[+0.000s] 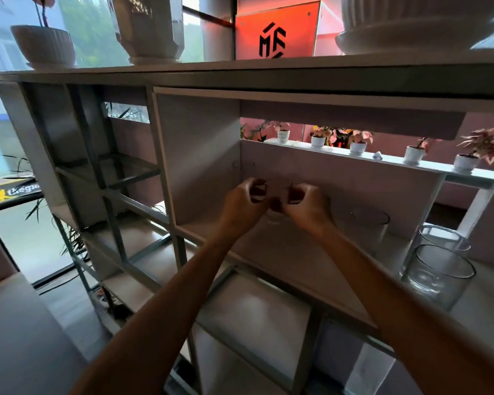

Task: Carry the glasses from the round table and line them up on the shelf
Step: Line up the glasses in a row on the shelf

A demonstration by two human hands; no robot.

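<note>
In the head view, both arms reached forward into the big open box of the shelf (283,252). The left hand (244,203) was curled around a small clear glass (258,192). The right hand (305,205) was curled around a second glass (293,192). Each hand was wrapped tight on its own glass, with the fingers bent round it. The two hands were just beside each other, nearly touching in the middle.

Both glasses stood up straight, with the open tops pointing up. Their long way ran up and down. They were held above the shelf board, close to the back wall. It was hard to tell if the bottoms were touching the board, because the hands hid them. Something clear showed below, between the hands, but it was too blurry to name.

To the right, well apart from the hands, more clear glasses stood upright: one inside the box (368,223), and two bigger ones (439,266) past the side post. The right hand was nearer to them.

I think the next move would be to set both glasses straight down, side by side, in line with the others.
</note>
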